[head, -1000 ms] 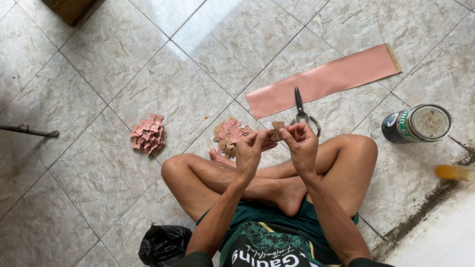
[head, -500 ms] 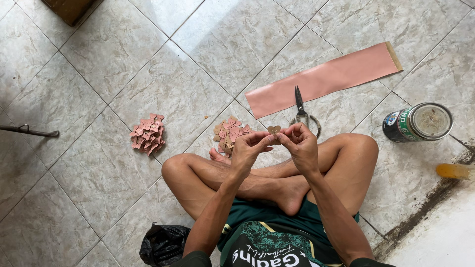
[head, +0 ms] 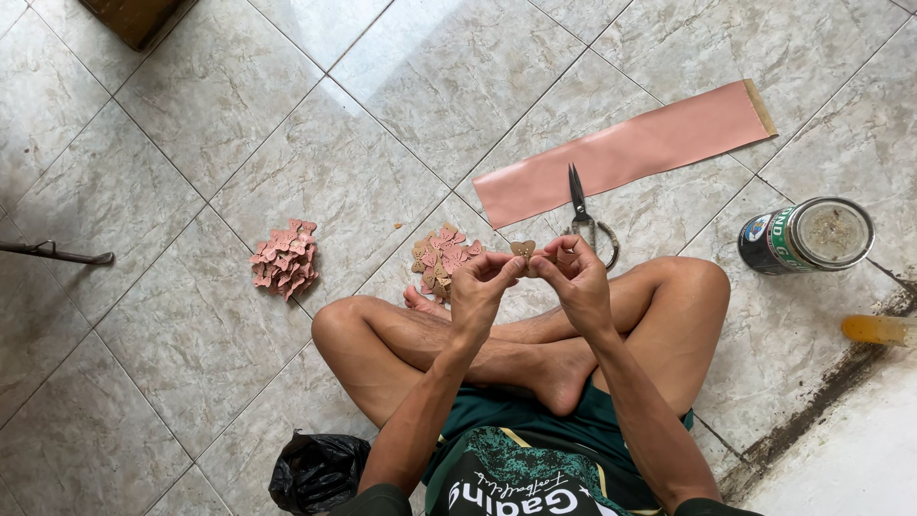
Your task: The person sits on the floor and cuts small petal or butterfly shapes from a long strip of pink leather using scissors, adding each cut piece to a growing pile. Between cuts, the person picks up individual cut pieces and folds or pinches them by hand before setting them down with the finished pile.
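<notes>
Pink strip (head: 626, 153), pink cutouts (head: 284, 259) (marbled grey tiles (head: 239, 96)), green tin (head: 804, 239).

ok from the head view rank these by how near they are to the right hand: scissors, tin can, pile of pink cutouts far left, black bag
From the right hand:
1. Scissors, just beyond it on the floor.
2. Tin can, off to its right.
3. Pile of pink cutouts, far to the left, and black bag, down-left by the hip: too close to call.

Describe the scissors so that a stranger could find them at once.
Start at the long pink strip lying on the tiled floor. The scissors lie across its lower edge, blades on the strip, handles toward the right hand. They are the only dark metal tool there.
</notes>
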